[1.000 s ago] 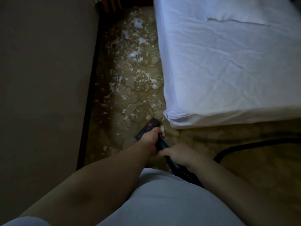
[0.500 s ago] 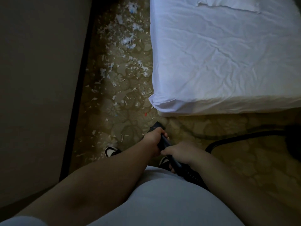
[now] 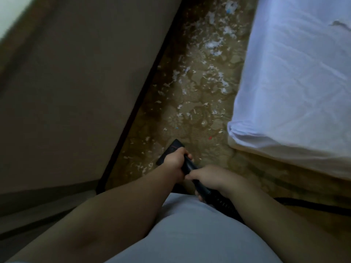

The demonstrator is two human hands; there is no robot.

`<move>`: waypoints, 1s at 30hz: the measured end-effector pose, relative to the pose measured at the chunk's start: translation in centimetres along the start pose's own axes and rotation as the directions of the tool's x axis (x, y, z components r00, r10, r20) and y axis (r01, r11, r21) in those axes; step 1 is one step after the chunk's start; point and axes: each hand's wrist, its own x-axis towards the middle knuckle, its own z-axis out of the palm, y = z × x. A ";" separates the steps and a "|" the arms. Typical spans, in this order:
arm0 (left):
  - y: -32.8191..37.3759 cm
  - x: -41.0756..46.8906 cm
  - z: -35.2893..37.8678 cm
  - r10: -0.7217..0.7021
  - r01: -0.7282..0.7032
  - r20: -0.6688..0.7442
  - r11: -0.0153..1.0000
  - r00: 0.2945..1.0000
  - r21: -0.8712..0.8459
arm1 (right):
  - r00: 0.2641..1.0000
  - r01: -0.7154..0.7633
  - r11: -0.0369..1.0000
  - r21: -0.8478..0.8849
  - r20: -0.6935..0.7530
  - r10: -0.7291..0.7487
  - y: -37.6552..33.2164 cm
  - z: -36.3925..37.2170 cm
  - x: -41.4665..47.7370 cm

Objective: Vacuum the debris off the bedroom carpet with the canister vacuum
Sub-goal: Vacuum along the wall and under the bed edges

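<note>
White shredded debris [image 3: 212, 44] lies scattered over the patterned brown carpet [image 3: 195, 118] in the strip between wall and bed. A black vacuum wand [image 3: 190, 167] runs down toward a black floor nozzle [image 3: 173, 148] that rests on the carpet, mostly hidden by my left hand. My left hand [image 3: 175, 160] grips the wand near its lower end. My right hand [image 3: 208, 178] grips it just behind, close to my body. The ribbed black hose [image 3: 307, 204] trails off to the right. The canister itself is out of view.
A beige wall [image 3: 76, 92] with a dark baseboard [image 3: 136, 109] bounds the strip on the left. A bed with a white sheet [image 3: 296, 82] bounds it on the right, its corner close to the nozzle. A small red fleck [image 3: 210, 138] lies near that corner.
The view has tilted and swung left, so the wall fills more of the frame. The nozzle has come out further from under my left hand, toward the wall side. Both hands keep their grip.
</note>
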 end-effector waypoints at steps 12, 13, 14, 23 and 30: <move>8.5 1.3 -14.9 0.018 -0.074 -0.199 0.957 0.980 -0.280 | 0.986 0.141 0.955 -0.260 0.125 -0.112 -11.7 11.0 7.7; 8.7 1.4 -15.5 0.024 -0.088 -0.217 0.952 0.976 -0.293 | 0.985 0.149 0.952 -0.267 0.128 -0.118 -12.1 11.4 8.1; 8.9 1.5 -15.9 0.026 -0.098 -0.228 0.946 0.973 -0.309 | 0.984 0.157 0.948 -0.276 0.131 -0.125 -12.4 11.8 8.5; 8.9 1.5 -14.6 0.027 -0.103 -0.219 0.933 0.975 -0.345 | 0.981 0.179 0.935 -0.308 0.133 -0.144 -11.8 10.5 9.0; 5.7 1.4 -4.2 0.031 -0.073 -0.173 0.968 0.984 -0.241 | 0.993 0.105 0.964 -0.246 0.087 -0.086 -7.0 1.4 5.3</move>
